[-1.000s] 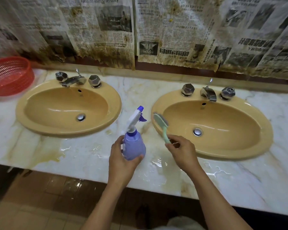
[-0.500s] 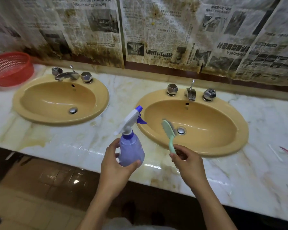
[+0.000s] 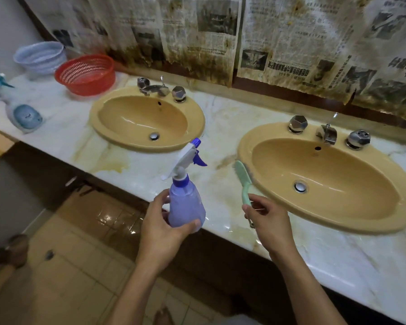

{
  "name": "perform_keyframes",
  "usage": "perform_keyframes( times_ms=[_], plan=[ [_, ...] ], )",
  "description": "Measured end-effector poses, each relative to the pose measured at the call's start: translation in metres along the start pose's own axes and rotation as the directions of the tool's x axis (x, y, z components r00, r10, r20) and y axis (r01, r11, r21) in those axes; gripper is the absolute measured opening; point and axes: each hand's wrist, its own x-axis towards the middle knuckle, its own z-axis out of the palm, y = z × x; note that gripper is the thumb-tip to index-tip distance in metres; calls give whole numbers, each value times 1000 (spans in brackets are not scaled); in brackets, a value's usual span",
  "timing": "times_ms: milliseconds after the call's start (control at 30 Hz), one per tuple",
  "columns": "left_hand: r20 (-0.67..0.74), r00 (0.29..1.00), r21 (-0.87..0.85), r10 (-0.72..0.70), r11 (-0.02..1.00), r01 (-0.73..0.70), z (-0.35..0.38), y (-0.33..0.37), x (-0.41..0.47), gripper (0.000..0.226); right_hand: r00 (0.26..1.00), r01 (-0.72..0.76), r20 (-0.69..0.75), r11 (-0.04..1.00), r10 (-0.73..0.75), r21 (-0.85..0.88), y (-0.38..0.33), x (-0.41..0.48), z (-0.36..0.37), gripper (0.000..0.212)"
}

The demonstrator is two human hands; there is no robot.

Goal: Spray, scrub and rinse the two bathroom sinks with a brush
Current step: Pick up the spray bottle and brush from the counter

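Left sink [image 3: 131, 113]: set in the bench [image 3: 223, 127], well to the left of and beyond both hands. Its bowl is seen bare, and no foam can be made out.

Spray bottle [image 3: 185, 205]: held off the bench, before its front edge, between the two sinks. The left hand [image 3: 161, 233] is wrapped round the lower body; its grip is clamped on the bottle, thumb on the near side. No finger is seen on the trigger. The long axis is tilted, with the nozzle uppermost and directed away from the person and a little right, in line with the near rim of the left sink.

Brush [image 3: 243, 175]: pinched at the handle end by the right hand [image 3: 268, 221], the grip closed on the handle. The long axis runs up and slightly left from the grip; the head lies just beside the left rim of the right sink [image 3: 338, 165], not in the bowl.

Judgement: spraying has not yet begun. The left sink lies along the nozzle line, while the right sink is nearer to the brush. A shift of the left grip up to the trigger would probably be needed first.
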Motion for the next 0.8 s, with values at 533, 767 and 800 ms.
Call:
perform_keyframes(
  times_ms=[533, 767, 800],
  plan=[
    [-48, 999, 16, 17, 1000, -16, -217, -72, 80, 90, 1000, -6, 13, 999, 6, -38, -79, -19, 203, 26],
    [-92, 996, 37, 1, 999, 3, -263, -76, 197, 87, 1000, 20, -18, 1000, -20, -3, -118, 68, 291, 25],
    [-102, 995, 36, -7, 999, 10, -269, -76, 216, 88, 999, 32, -13, 999, -32, -2, -123, 83, 306, 25]
  ],
)
